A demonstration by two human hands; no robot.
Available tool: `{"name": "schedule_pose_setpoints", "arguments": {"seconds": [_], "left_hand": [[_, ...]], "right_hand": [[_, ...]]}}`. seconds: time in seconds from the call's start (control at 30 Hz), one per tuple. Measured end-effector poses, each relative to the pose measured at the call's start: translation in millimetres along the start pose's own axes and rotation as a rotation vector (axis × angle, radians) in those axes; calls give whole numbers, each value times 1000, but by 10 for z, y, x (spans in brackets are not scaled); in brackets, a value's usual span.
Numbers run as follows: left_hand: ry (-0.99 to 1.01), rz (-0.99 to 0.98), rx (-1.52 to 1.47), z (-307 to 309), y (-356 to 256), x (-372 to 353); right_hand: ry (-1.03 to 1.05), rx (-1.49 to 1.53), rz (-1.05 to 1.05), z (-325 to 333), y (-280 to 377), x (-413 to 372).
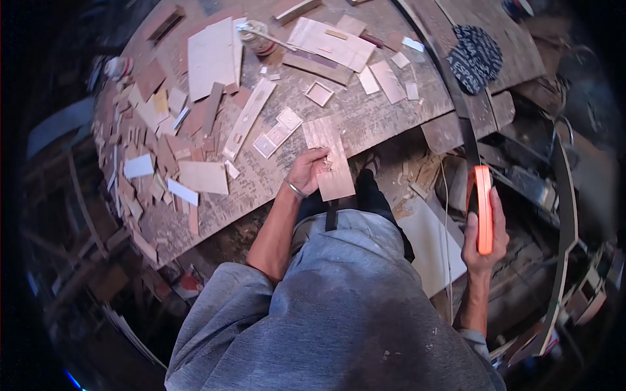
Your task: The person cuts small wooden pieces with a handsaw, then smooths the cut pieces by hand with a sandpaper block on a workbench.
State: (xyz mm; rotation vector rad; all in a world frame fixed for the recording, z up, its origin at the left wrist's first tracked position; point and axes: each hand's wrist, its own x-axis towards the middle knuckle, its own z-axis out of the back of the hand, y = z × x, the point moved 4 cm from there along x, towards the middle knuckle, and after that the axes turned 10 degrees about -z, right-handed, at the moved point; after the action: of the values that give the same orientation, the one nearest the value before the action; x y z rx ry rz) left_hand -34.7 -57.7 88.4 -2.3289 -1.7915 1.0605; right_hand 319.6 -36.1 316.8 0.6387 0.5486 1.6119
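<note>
Left hand [308, 171] is gripping a thin wood board [334, 163] at the bench [372, 124] edge, mid-frame. Right hand [484, 241] is wrapped round an orange-handled tool [483, 195], right of centre, off the bench. Only container I spot is a small pot [259, 42] up top with a stick [282, 42] poking out. Can't make out what's in it.

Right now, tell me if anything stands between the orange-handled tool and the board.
Nothing visible does. The right hand holds the orange-handled tool clear of the table; only open air separates it from the board.
</note>
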Motion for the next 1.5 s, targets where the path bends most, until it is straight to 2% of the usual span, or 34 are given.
{"name": "schedule_pose_setpoints", "arguments": {"seconds": [0.07, 0.13, 0.2, 0.33, 0.37, 0.5, 0.6, 0.73, 0.77, 0.9, 1.0, 1.07, 1.1, 1.13, 1.2, 1.3, 1.4, 1.43, 1.5], "left_hand": [[64, -41, -86, -305, -15, -87], [109, -66, -161, -436, -11, -121], [161, -101, -260, -509, -3, -165], [144, -173, -192, -615, -71, -315], [131, -185, -182, -655, -107, -364], [87, -183, -205, -596, -178, -498], [93, -270, -88, -464, -210, -593], [-54, -338, 113, -471, -248, -722], [-89, -337, 136, -420, -233, -745], [-328, -359, 374, 17, -72, -746], [-425, -474, 639, -88, -44, -726], [-405, -493, 812, -140, 14, -648], [-388, -502, 899, -177, 57, -598], [-358, -508, 886, -200, 124, -526], [-307, -527, 859, -251, 232, -413], [-312, -384, 352, -293, 264, -394], [-184, -511, 769, -614, 199, -501], [-286, -493, 934, -618, 164, -514], [-386, -613, 1123, -756, 101, -559]], "right_hand": [[-63, -64, 198, -188, -26, 310], [-66, -123, 276, -411, -188, 516], [-58, -168, 301, -623, -271, 701], [-6, -210, 405, -1110, -515, 1094], [104, -255, 331, -1278, -705, 1180], [162, -473, 397, -1716, -882, 1552], [157, -614, 461, -2044, -1054, 1747], [208, -721, 446, -2427, -1394, 1840], [309, -814, 357, -2519, -1513, 1852], [334, -823, 300, -2361, -1263, 1703], [186, -578, 358, -2307, -1163, 1566], [705, 318, -240, -2389, -586, 1251], [860, 651, -526, -2404, -159, 980], [892, 839, -648, -2524, 111, 724], [649, 761, -296, -2706, 412, 585], [621, 1047, -537, -2634, 407, 596], [536, 953, -463, -2413, 463, 648], [506, 928, -446, -2392, 443, 631], [447, 885, -406, -2365, 445, 623]]}}
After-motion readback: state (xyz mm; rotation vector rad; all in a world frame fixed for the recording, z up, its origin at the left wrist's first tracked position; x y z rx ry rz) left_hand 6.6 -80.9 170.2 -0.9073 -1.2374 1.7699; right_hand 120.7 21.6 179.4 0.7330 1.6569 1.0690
